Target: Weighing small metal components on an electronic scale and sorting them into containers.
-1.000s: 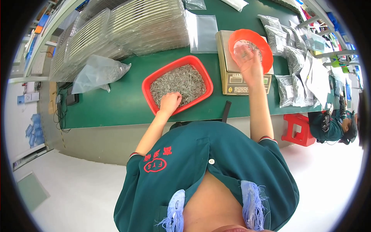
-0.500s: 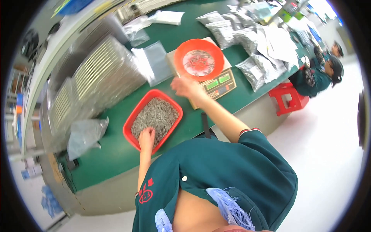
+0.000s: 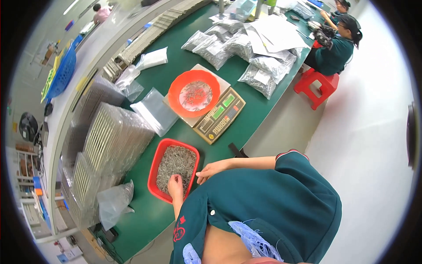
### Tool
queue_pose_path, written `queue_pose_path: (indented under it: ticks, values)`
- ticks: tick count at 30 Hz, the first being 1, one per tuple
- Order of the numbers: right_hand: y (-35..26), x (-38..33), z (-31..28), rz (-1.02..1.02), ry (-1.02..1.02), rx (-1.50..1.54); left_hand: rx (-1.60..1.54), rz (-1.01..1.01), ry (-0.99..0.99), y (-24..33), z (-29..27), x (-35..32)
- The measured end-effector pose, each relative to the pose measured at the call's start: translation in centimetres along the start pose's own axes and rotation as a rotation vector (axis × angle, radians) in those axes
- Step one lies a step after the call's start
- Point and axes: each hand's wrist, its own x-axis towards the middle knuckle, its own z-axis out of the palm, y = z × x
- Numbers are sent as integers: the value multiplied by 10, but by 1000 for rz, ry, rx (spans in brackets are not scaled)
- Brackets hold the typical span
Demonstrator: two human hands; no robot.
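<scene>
Left hand [image 3: 175, 186]: inside the basket, fingers curled in over the pieces; cannot tell whether they grip any
Right hand [image 3: 212, 170]: partly open, fingers loosely bent, just beside the basket's right rim; cannot tell if it touches
Red basket [image 3: 153, 176]: on the green tabletop [image 3: 215, 153], near its front edge
Thin metal pieces [image 3: 175, 159]: heaped in the basket, with more scattered in the bowl
Orange bowl [image 3: 176, 94]: on the plate of the scale [image 3: 223, 118], beyond the basket
Flat clear bags [image 3: 159, 110]: between scale and stacked trays [image 3: 112, 130]
Filled bags [image 3: 216, 52]: grouped beyond the scale, some under white papers [image 3: 278, 34]
Co-worker [image 3: 336, 55]: seated on a red stool [image 3: 317, 83], at right
</scene>
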Motion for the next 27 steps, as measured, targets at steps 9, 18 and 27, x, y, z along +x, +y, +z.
queue_pose_path:
  ticks: [9,18,27]
  values:
    - [16,-34,-28,-179,-181,-199,62,-59,231,3,14,-2]
    - [100,-152,-99,-534,-200,-74,-5,-91,542,9,0,11]
    - [111,-281,-135,-492,-194,130,-1185,-543,602,78,1,-2]
